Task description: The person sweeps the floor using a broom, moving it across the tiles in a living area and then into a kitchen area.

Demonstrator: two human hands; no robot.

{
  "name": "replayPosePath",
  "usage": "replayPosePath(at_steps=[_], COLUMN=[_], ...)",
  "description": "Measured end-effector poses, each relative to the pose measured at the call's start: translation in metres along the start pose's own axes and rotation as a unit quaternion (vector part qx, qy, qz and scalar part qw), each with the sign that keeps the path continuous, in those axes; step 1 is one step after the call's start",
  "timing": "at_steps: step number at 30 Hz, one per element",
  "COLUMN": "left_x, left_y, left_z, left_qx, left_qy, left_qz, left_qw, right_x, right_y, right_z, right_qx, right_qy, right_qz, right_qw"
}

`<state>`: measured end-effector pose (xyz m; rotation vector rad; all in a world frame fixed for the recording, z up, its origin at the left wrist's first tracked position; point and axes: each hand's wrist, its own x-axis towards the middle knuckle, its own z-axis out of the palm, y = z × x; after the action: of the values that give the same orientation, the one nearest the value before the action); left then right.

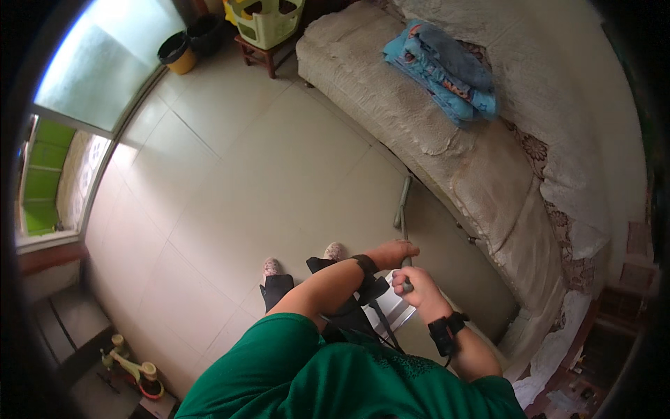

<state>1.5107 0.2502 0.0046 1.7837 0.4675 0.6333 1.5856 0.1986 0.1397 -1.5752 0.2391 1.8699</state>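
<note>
A flat mop with a long handle stretches ahead of me. Its narrow grey-green head [402,201] rests on the tiled floor close to the base of the sofa [434,152]. My left hand [391,254] is wrapped around the mop handle [406,262], further down toward the head. Closer to my body, my right hand [417,288] grips the handle near its top end. Both wrists carry dark straps. The handle's stretch inside each fist is hidden.
A folded blue blanket [445,73] lies on the covered sofa. At the far end stand a small wooden stool [269,60] bearing a pale green basket [264,26], and a yellow-and-black bucket [178,54]. A toy scooter [131,364] is at lower left.
</note>
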Motion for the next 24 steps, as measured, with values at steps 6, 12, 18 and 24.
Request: replayPosePath(at_steps=[6,12,18,24], left_x=[-0.026,-0.058,-0.029,0.0], left_y=[-0.001,0.005,-0.004,-0.038], left_z=[-0.043,-0.09,-0.112,-0.128], left_qx=[0.03,0.208,0.22,0.187], left_qy=[0.066,0.136,0.079,0.032], left_qz=[-0.093,-0.106,-0.075,0.012], left_qw=[0.993,0.963,0.969,0.982], right_x=[0.023,0.029,0.016,0.038], right_y=[-0.006,-0.013,-0.048,-0.042], right_z=[0.035,0.064,0.074,0.114], right_qx=[-0.148,-0.215,-0.159,-0.149], right_qy=[-0.025,-0.132,-0.148,-0.033], right_qz=[0.062,0.094,0.081,0.02], right_qw=[0.987,0.963,0.973,0.988])
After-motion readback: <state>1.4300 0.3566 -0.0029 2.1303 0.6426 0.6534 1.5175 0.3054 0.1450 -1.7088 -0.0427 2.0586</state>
